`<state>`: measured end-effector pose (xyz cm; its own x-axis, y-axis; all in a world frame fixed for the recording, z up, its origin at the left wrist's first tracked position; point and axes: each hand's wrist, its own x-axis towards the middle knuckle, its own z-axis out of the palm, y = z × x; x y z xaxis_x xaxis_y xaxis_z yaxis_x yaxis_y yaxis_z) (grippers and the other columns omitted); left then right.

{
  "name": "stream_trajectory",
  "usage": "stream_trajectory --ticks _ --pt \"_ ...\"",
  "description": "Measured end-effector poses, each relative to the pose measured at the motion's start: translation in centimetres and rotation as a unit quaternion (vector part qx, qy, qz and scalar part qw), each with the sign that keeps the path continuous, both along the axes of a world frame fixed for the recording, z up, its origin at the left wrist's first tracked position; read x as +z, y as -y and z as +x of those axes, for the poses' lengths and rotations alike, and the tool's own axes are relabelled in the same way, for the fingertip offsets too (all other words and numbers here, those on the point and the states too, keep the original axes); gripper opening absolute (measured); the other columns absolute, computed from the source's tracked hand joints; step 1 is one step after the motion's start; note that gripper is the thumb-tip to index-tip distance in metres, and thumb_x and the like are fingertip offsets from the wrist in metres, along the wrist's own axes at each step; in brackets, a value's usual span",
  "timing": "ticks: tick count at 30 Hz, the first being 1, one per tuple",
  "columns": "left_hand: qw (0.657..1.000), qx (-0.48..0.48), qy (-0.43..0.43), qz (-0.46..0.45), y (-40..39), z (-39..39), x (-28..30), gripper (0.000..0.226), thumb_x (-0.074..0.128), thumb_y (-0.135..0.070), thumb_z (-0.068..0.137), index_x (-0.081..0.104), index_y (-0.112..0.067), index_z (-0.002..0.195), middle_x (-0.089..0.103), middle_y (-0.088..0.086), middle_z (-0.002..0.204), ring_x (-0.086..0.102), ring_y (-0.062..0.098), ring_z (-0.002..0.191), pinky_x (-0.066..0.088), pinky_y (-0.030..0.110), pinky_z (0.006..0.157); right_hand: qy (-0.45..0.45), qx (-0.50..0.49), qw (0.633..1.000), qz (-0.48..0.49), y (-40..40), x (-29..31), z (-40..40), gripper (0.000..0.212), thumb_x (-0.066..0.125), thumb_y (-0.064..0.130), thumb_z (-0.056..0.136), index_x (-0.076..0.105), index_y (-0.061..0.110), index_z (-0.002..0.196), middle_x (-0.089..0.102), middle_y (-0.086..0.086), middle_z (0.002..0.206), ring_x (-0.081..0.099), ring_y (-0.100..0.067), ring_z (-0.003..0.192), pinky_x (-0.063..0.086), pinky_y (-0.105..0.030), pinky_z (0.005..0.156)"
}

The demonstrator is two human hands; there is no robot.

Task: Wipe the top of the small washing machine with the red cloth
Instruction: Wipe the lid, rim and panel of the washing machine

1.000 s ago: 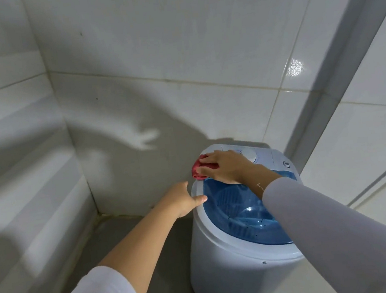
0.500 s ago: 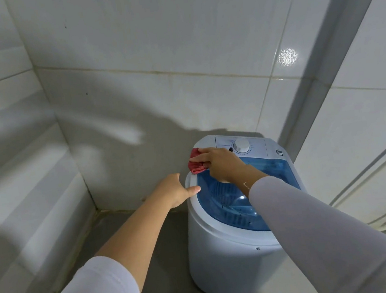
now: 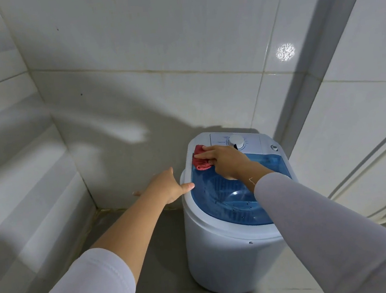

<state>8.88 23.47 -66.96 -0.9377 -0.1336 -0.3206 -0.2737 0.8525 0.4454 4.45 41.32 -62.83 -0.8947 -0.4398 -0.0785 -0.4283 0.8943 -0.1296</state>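
The red cloth (image 3: 201, 161) lies bunched at about ten o'clock on the top of the washing machine (image 3: 226, 247), where the white rim meets the blue lid (image 3: 232, 200). The right hand (image 3: 225, 161) presses it down with flat fingers rather than clutching it. The left hand (image 3: 167, 186) is open and empty, its thumb touching the rim at nine o'clock. The dial (image 3: 237, 141) sits just beside the right hand, at twelve o'clock. A wide sweep could knock it and turn it. Since the cloth is only pinned, it could also slip off the curved edge.
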Motion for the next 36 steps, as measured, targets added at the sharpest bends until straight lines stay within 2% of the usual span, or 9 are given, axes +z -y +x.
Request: stream_trajectory --ticks 9,14,25,31,36 --pt "0.999 0.013 -0.039 -0.019 -0.3 0.4 0.3 0.106 0.062 -0.065 0.077 0.007 -0.019 0.154 0.016 0.007 0.162 0.013 0.03 0.149 0.022 0.059 0.115 0.007 -0.024 0.999 -0.028 -2.5 0.2 0.3 0.063 0.04 -0.002 0.091 0.046 0.041 0.135 0.035 0.009 0.153 0.04 -0.023 0.135 0.037 -0.039 0.109" --pt "0.998 0.015 -0.04 -0.05 -1.1 1.4 1.6 0.101 0.058 -0.062 0.082 0.002 -0.018 0.155 0.009 0.004 0.163 0.004 0.028 0.151 0.013 0.067 0.113 0.006 -0.036 0.999 -0.031 -3.8 0.3 0.5 0.062 0.041 -0.003 0.091 0.048 0.04 0.134 0.039 0.006 0.151 0.041 -0.025 0.133 0.036 -0.04 0.109" --pt "0.997 0.016 -0.029 -0.072 -1.5 2.0 2.3 0.099 0.055 -0.063 0.084 0.001 -0.019 0.155 0.007 0.002 0.163 0.003 0.027 0.151 0.013 0.068 0.113 -0.02 -0.077 0.996 -0.036 -7.1 0.5 1.0 0.053 0.048 0.002 0.091 0.054 0.036 0.131 0.045 0.003 0.147 0.045 -0.027 0.128 0.039 -0.039 0.108" --pt "0.996 0.02 -0.029 -0.082 -1.7 2.0 2.4 0.1 0.056 -0.063 0.083 0.002 -0.018 0.155 0.008 0.003 0.163 0.003 0.028 0.151 0.013 0.067 0.113 -0.033 -0.119 0.992 -0.039 -8.2 0.3 1.6 0.053 0.051 0.002 0.089 0.055 0.035 0.13 0.055 -0.003 0.138 0.053 -0.028 0.119 0.045 -0.038 0.101" --pt "0.994 0.021 -0.023 -0.102 -2.1 2.5 2.9 0.097 0.053 -0.063 0.085 0.002 -0.018 0.154 0.006 0.001 0.163 0.003 0.027 0.151 0.013 0.069 0.112 -0.04 -0.153 0.987 -0.034 -9.9 0.3 2.2 0.05 0.056 0.007 0.09 0.053 0.033 0.132 0.053 -0.007 0.138 0.052 -0.03 0.121 0.045 -0.038 0.102"
